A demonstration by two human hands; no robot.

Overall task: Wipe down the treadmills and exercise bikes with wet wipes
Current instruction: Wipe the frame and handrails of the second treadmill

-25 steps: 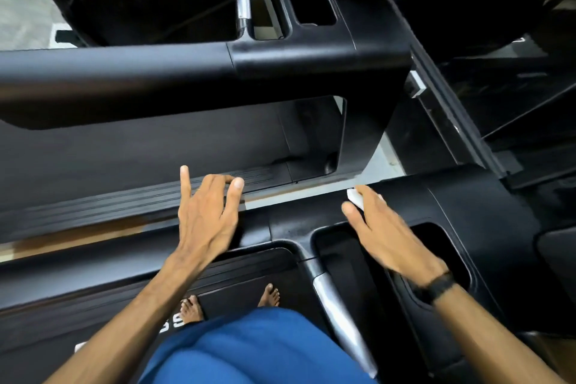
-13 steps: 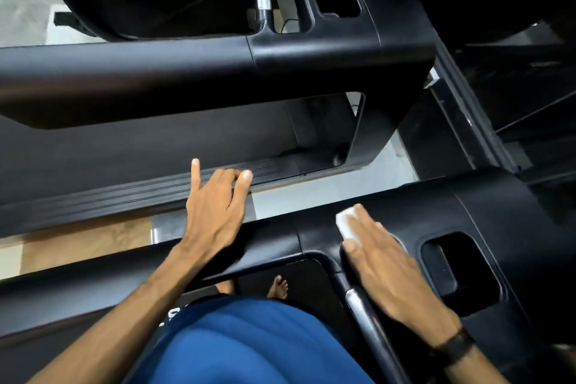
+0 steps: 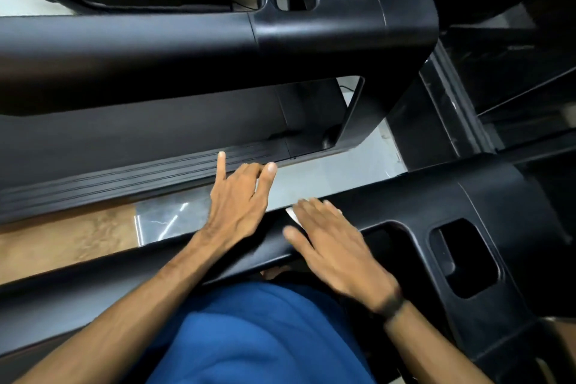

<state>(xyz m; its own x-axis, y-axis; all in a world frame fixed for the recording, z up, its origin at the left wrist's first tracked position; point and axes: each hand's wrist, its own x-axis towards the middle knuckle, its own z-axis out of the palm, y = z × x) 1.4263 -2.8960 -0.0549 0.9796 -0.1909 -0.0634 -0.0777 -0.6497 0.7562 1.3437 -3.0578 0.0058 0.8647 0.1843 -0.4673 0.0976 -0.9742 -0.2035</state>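
While the white wet wipe is pressed against the black treadmill handrail at frame centre under the flat, straight-fingered right hand, nothing is held by the left hand, loosely spread just left of it.

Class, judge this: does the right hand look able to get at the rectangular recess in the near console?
Probably yes: the right hand, pressing the wipe, lies beside the recess on the same console, with nothing between them.
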